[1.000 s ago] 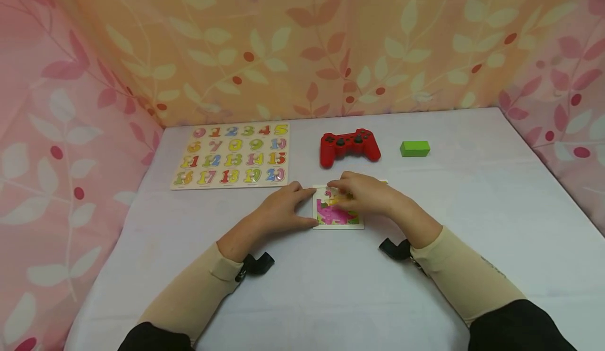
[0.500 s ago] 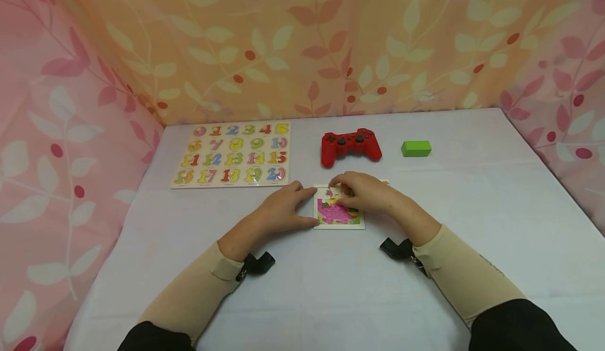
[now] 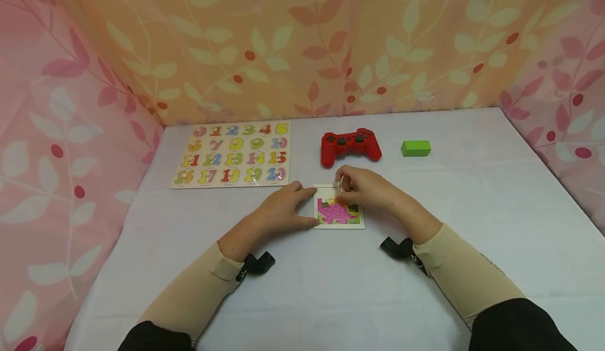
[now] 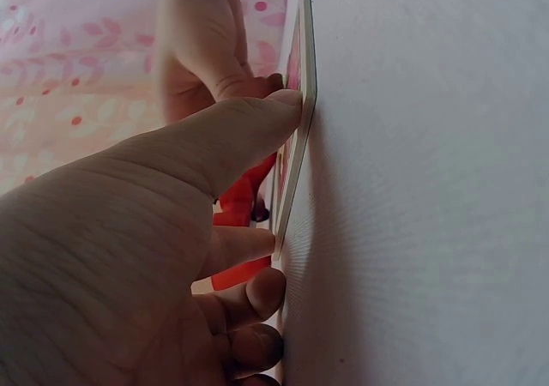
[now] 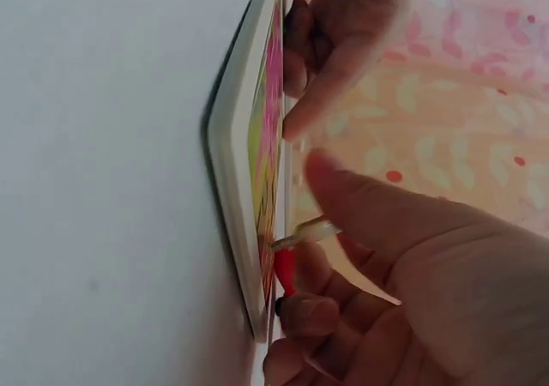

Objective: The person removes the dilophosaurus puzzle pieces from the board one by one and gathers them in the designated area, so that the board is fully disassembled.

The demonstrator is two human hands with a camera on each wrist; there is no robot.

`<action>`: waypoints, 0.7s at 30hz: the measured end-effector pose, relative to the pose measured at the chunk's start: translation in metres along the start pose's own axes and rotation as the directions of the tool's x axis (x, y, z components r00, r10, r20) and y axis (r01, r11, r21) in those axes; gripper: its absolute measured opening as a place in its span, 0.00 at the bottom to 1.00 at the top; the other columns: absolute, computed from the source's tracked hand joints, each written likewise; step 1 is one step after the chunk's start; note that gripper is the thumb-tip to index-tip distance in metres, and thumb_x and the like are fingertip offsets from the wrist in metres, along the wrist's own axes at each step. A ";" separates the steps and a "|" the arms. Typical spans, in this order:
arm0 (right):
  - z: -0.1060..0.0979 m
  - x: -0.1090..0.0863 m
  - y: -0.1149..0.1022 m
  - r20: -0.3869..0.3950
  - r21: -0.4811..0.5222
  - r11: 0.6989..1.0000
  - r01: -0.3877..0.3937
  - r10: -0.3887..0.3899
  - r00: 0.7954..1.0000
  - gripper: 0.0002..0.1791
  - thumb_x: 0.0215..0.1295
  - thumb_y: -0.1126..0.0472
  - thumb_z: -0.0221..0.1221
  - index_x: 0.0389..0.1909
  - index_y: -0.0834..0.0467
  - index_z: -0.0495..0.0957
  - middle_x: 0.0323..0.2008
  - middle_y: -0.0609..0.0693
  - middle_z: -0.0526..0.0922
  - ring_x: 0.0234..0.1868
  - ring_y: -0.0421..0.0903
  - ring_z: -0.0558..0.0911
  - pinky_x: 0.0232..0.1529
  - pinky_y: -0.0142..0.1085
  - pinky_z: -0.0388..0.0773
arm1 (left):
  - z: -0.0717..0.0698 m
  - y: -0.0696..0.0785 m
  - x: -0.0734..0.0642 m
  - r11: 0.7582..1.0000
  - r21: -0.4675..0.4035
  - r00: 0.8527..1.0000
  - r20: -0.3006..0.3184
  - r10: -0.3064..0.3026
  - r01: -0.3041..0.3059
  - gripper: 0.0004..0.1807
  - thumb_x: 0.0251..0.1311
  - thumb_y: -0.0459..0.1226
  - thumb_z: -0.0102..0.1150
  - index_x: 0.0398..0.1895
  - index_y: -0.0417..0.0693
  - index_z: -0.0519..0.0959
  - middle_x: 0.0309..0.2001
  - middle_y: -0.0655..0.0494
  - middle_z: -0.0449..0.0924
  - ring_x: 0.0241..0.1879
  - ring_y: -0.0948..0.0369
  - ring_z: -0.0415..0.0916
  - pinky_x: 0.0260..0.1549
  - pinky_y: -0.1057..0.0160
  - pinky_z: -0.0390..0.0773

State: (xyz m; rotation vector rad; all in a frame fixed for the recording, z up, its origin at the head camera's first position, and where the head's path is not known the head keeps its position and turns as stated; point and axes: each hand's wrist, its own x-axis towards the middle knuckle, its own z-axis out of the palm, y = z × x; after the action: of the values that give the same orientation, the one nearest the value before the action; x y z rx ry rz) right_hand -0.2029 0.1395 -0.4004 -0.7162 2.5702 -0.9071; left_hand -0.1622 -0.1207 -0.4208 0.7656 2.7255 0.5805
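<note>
A small jigsaw puzzle (image 3: 337, 213) with a pink dinosaur picture and white frame lies flat on the white table. My left hand (image 3: 280, 210) rests against its left side, thumb at the near corner and index finger at the far corner; in the left wrist view the straight thumb (image 4: 249, 129) presses the frame's edge. Above the puzzle's upper part, my right hand (image 3: 371, 187) pinches a small puzzle piece (image 3: 340, 184) between thumb and fingers. The right wrist view shows this piece (image 5: 310, 232) tilted, its lower end close to the picture. My right hand hides the puzzle's upper right part.
A wooden number board (image 3: 231, 155) lies at the back left. Behind the puzzle sits a red game controller (image 3: 351, 146), with a green block (image 3: 416, 148) to its right. Patterned curtains (image 3: 302, 46) border the table at the back and sides.
My right hand has risen slightly away from me, lifting the puzzle piece from the picture's top. A pale area shows at the upper left where a pink bit was. My left hand stays put.
</note>
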 end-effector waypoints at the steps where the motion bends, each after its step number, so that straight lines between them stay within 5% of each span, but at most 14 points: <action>1: -0.002 -0.001 -0.001 -0.008 0.010 1.000 -0.015 0.015 1.000 0.19 0.64 0.55 0.71 0.50 0.55 0.74 0.32 0.49 0.77 0.35 0.47 0.76 0.37 0.41 0.72 | 0.000 0.000 0.000 1.000 0.000 1.000 0.001 -0.002 0.002 0.46 0.56 0.60 0.71 0.76 0.53 0.69 0.49 0.58 0.72 0.41 0.62 0.69 0.38 0.63 0.73; 9: -0.016 -0.008 -0.006 -0.044 0.067 0.997 -0.045 0.048 0.998 0.22 0.65 0.53 0.71 0.52 0.56 0.74 0.45 0.51 0.80 0.39 0.50 0.78 0.41 0.42 0.76 | 0.000 0.001 0.000 1.000 0.004 1.000 0.010 -0.007 0.007 0.47 0.56 0.61 0.71 0.77 0.54 0.68 0.51 0.58 0.72 0.43 0.62 0.69 0.40 0.63 0.73; 21: -0.049 -0.026 -0.017 -0.146 0.038 0.999 0.027 -0.021 0.989 0.23 0.64 0.51 0.72 0.53 0.55 0.74 0.45 0.49 0.79 0.42 0.49 0.76 0.35 0.43 0.76 | 0.000 0.001 0.000 1.000 0.006 1.000 0.009 -0.012 0.012 0.46 0.57 0.60 0.71 0.76 0.54 0.68 0.50 0.59 0.72 0.43 0.62 0.69 0.40 0.63 0.73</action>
State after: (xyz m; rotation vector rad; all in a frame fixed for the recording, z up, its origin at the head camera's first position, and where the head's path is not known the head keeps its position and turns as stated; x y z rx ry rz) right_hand -0.1978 0.1660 -0.3491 -0.6946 2.6662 -1.0511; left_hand -0.1619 -0.1200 -0.4206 0.7515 2.7226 0.5651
